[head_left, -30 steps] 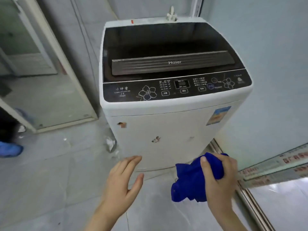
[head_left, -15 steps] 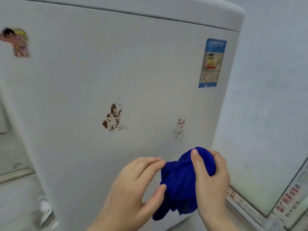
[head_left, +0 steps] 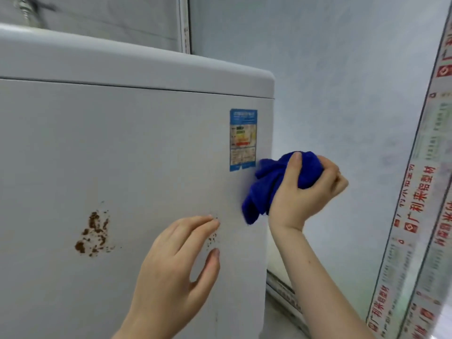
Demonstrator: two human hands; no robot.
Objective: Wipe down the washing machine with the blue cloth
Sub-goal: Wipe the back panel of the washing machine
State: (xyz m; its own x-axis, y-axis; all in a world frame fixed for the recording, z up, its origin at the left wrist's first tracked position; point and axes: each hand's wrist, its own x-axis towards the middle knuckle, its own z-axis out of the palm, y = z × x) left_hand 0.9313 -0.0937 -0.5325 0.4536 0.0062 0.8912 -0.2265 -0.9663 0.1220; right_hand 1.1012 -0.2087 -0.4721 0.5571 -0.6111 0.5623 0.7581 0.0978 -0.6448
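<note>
The right hand [head_left: 303, 192], at centre right of the frame, has its fingers and thumb curled round the bunched blue cloth [head_left: 267, 184]. The wad sits in the palm and a loose tail hangs down and to the left. The left hand [head_left: 171, 265], at lower centre, holds nothing. Its fingers are fairly straight and close together with the thumb apart, and the fingertips reach the small rust specks [head_left: 212, 237]; I cannot tell whether they press the metal or only hover before it. The washing machine [head_left: 122, 148] fills the left and centre of the frame, and its white front panel faces the hands. Its top edge runs from the left border across and slightly down to a rounded corner at upper centre, and its right edge drops from that corner between the two hands. The cloth lies right at that edge, just below the blue energy label [head_left: 243, 139]. Its tail overlaps the panel and seems to touch it. From the cloth, almost all of the panel stretches away to the left, so I judge a wiping stroke would have to run leftward. The right hand is nearer the corner and the label; the left hand is nearer the large rust patch [head_left: 94, 234] at lower left. A pale wall [head_left: 342, 81] and a frame with red print [head_left: 415, 216] stand at right.
</note>
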